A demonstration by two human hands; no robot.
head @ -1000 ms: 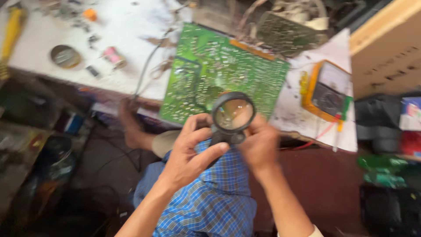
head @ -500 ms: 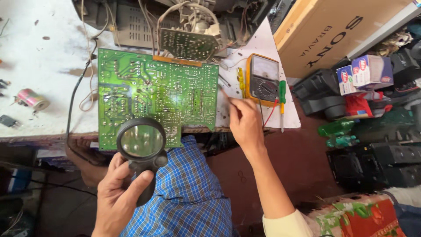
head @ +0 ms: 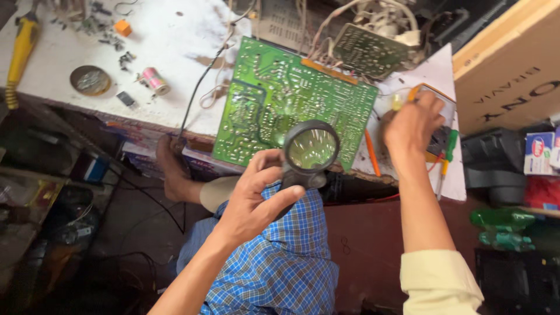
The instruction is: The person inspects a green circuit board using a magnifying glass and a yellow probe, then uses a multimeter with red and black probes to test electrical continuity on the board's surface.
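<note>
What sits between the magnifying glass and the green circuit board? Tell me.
Nothing visible. The left hand holds the magnifying glass over the near edge of the green circuit board, and the board's traces show straight through the lens.

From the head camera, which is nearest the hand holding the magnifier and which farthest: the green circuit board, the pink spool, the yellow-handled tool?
Measured from the left hand, which holds the magnifier:
1. Green circuit board, just above the hand, lying under the lens.
2. Pink spool, up and to the left on the white bench.
3. Yellow-handled tool, at the bench's far left edge.
</note>
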